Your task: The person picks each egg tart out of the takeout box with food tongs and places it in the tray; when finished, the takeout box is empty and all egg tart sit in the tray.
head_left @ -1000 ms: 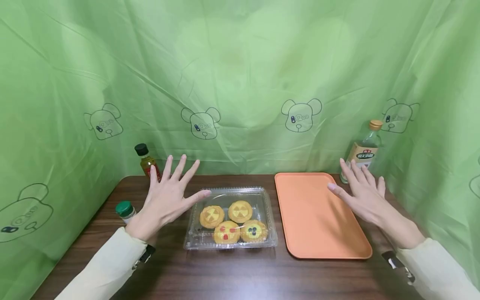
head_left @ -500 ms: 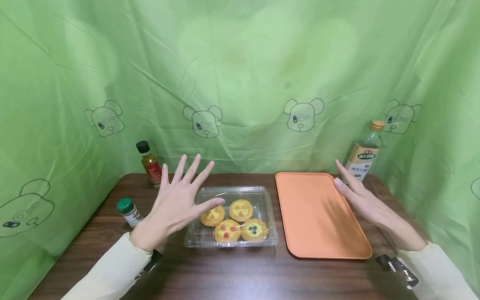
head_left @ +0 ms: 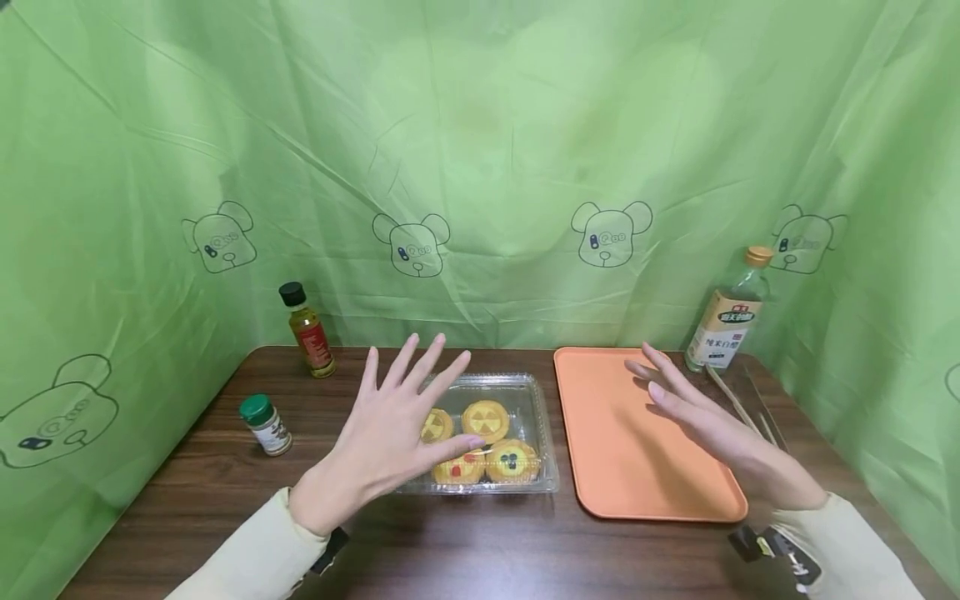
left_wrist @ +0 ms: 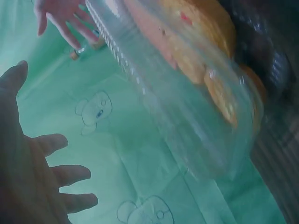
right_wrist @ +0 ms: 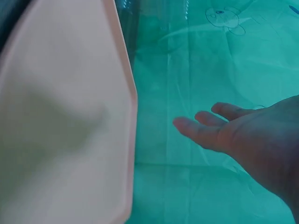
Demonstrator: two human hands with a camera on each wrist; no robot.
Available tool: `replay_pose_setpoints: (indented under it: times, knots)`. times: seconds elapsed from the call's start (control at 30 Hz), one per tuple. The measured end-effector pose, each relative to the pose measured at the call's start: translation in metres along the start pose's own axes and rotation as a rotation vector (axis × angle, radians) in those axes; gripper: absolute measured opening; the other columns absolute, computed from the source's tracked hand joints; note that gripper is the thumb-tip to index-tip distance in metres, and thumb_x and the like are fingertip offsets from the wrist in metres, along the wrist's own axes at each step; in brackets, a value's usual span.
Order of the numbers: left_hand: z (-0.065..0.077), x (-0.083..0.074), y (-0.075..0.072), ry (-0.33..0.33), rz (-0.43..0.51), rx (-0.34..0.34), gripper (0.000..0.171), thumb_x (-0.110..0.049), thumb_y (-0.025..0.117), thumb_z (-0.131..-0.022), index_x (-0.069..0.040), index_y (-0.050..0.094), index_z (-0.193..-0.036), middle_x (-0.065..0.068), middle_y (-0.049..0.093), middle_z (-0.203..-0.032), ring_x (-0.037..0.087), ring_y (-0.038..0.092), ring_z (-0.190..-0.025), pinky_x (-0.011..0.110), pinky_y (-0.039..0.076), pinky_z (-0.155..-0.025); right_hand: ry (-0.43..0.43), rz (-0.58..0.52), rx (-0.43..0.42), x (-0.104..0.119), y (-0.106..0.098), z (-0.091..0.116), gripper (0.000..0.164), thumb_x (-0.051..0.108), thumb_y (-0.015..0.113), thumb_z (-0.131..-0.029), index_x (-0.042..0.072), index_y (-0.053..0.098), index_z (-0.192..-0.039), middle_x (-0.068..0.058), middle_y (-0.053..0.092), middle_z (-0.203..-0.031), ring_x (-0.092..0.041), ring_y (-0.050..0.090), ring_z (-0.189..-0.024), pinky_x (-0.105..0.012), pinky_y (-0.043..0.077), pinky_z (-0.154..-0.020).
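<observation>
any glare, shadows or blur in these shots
Head view: soft shadow on the orange rectangular tray, pale glare on the dark brown wooden table; left wrist view: the clear plastic box looks soft and blurred; right wrist view: the tray looks washed out, with a blurry shadow.

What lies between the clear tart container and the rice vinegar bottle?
The orange tray lies there, partly hidden by the right hand in the head view.

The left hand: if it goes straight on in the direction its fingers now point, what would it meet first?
Most likely the green curtain behind the table: the left hand points toward it and seems raised above the clear container. Its height is hard to judge, though.
</observation>
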State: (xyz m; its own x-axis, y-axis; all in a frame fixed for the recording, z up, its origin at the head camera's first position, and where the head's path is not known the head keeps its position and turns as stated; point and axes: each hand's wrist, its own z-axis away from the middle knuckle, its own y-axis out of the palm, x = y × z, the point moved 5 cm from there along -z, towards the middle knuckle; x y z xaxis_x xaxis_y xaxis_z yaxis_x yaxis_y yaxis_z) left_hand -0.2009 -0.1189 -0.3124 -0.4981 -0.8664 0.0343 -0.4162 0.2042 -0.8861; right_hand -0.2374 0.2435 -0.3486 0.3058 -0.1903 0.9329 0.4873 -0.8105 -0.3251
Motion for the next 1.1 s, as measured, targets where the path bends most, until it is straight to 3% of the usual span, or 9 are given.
replay_pose_setpoints:
  times: [0.07,0.17,0.37,0.47,0.57,0.7,0.87,1.1]
  knots:
    - [0.001,-0.005,0.002,0.007,0.014,0.004,0.089,-0.086,0.034,-0.080,-0.040,0.013,-0.154,-0.003,0.009,-0.161,0.025,0.002,-0.147,0.059,-0.011,-0.113,-0.012,-0.050,0.032,-0.002,0.006,-0.002,0.057,0.015,0.028,-0.107,0.023,-0.001,-0.156,-0.026,0.009,-0.157,0.002,0.029,-0.136,-0.020,0.036,-0.106]
    - [0.001,-0.011,0.005,0.019,0.032,0.001,0.090,-0.086,0.035,-0.079,-0.039,0.016,-0.154,-0.004,0.009,-0.161,0.024,0.003,-0.147,0.060,-0.010,-0.113,0.014,-0.098,0.059,-0.006,0.014,-0.003,0.058,0.016,0.030,-0.107,0.024,0.001,-0.156,-0.023,0.009,-0.158,0.000,0.028,-0.137,-0.024,0.035,-0.108]
    - [-0.001,-0.026,0.012,0.060,0.061,0.011,0.089,-0.083,0.037,-0.082,-0.035,0.019,-0.154,-0.003,0.012,-0.161,0.025,0.010,-0.146,0.062,-0.002,-0.114,0.107,-0.144,0.090,-0.019,0.025,-0.003,0.065,0.014,0.041,-0.105,0.028,0.003,-0.156,-0.016,0.013,-0.159,-0.031,0.017,-0.144,-0.022,0.036,-0.106]
    - [-0.001,-0.032,0.014,0.079,0.096,0.001,0.086,-0.080,0.041,-0.084,-0.032,0.025,-0.154,-0.002,0.017,-0.160,0.025,0.017,-0.145,0.061,0.005,-0.115,0.151,-0.125,0.099,-0.026,0.030,-0.003,0.068,0.016,0.047,-0.103,0.030,0.007,-0.156,-0.011,0.020,-0.159,-0.035,0.021,-0.143,-0.024,0.038,-0.104]
    - [0.000,-0.039,0.014,0.143,0.145,-0.061,0.080,-0.071,0.051,-0.086,-0.023,0.039,-0.149,0.001,0.030,-0.156,0.026,0.030,-0.141,0.056,0.017,-0.115,0.170,-0.178,0.122,-0.033,0.035,-0.004,0.066,0.014,0.049,-0.102,0.023,0.011,-0.156,-0.014,0.025,-0.156,-0.040,0.029,-0.139,-0.041,0.041,-0.106]
    - [0.001,-0.051,0.011,0.279,0.213,-0.201,0.064,-0.052,0.068,-0.085,-0.013,0.057,-0.134,0.006,0.049,-0.143,0.025,0.048,-0.128,0.044,0.041,-0.107,0.174,-0.309,0.164,-0.042,0.043,-0.007,0.061,0.007,0.048,-0.102,0.007,0.016,-0.153,-0.028,0.029,-0.150,-0.047,0.036,-0.131,-0.061,0.039,-0.101]
    - [0.003,-0.065,0.011,0.373,0.274,-0.319,0.045,-0.037,0.074,-0.082,-0.011,0.067,-0.118,0.002,0.063,-0.123,0.016,0.061,-0.109,0.030,0.056,-0.083,0.185,-0.344,0.207,-0.050,0.056,-0.012,0.056,0.006,0.050,-0.101,-0.001,0.025,-0.150,-0.035,0.040,-0.140,-0.048,0.043,-0.125,-0.060,0.045,-0.097]
    - [0.006,-0.079,0.012,0.425,0.318,-0.386,0.018,-0.024,0.077,-0.080,-0.015,0.074,-0.095,-0.007,0.067,-0.097,0.007,0.063,-0.090,0.017,0.055,-0.069,0.226,-0.373,0.242,-0.057,0.072,-0.017,0.050,0.005,0.056,-0.098,-0.006,0.036,-0.143,-0.034,0.050,-0.131,-0.049,0.049,-0.120,-0.056,0.047,-0.096]
